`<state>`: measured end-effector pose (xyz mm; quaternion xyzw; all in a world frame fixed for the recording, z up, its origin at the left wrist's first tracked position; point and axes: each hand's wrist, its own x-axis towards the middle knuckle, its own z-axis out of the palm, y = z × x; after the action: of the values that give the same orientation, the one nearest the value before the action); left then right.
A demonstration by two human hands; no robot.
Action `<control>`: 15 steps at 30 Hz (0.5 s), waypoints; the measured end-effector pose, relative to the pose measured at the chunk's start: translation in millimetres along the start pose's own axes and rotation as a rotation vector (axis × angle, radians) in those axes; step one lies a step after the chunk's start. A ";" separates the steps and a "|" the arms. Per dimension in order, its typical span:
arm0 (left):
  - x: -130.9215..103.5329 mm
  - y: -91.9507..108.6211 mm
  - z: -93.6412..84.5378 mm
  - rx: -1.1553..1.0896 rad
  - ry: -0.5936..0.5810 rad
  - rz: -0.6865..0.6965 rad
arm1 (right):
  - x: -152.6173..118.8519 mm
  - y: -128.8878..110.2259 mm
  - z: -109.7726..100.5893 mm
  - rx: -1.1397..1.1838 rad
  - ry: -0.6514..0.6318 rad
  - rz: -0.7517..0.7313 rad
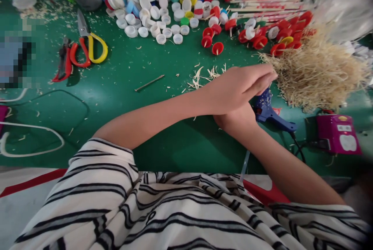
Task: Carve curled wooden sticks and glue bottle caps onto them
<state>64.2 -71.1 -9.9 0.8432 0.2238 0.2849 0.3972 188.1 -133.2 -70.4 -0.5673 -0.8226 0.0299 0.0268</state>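
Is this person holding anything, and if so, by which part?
It cannot be told: the left hand covers much of the right hand, hiding anything that might be gripped there.

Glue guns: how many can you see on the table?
1: the blue glue gun, on the green table between the right hand and the purple box. Others could be hidden under the pile of shavings.
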 end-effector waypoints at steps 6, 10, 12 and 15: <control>-3.3 -3.4 -23.2 -0.123 0.015 -0.078 | -5.5 1.6 -10.4 -0.062 -0.010 -0.073; -2.0 -7.6 -25.3 -0.259 0.030 -0.067 | -9.6 3.4 -11.1 -0.075 -0.013 -0.078; -0.8 -10.3 -24.8 -0.323 0.022 -0.065 | -9.2 1.7 -9.8 -0.080 -0.001 -0.074; 0.6 -14.8 -24.2 -0.374 0.026 -0.085 | -4.4 -4.4 -7.7 -0.071 0.016 -0.075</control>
<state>46.5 -48.9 -8.9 0.7407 0.2075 0.3155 0.5557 186.1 -138.7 -62.4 -0.5369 -0.8435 -0.0049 0.0146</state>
